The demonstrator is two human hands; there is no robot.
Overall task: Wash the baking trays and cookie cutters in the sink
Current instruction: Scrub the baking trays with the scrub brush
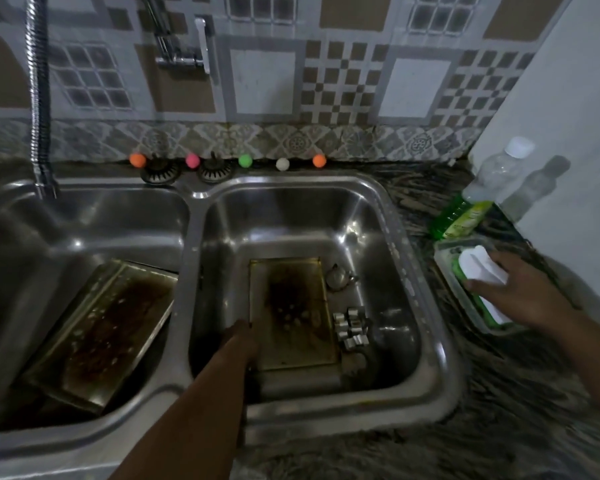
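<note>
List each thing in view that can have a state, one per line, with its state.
Tray in right basin: flat, stained, left hand at its edge.
Tray in left basin: tilted, stained.
Cookie cutters: beside the flat tray.
Sponge: in its container, right hand on it.
Soap bottle: capped, part full.

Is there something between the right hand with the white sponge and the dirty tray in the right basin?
Nothing visible blocks it. The right hand holds the white sponge over the counter; only the steel sink rim and small metal cookie cutters beside the stained rectangular baking tray lie between.
</note>
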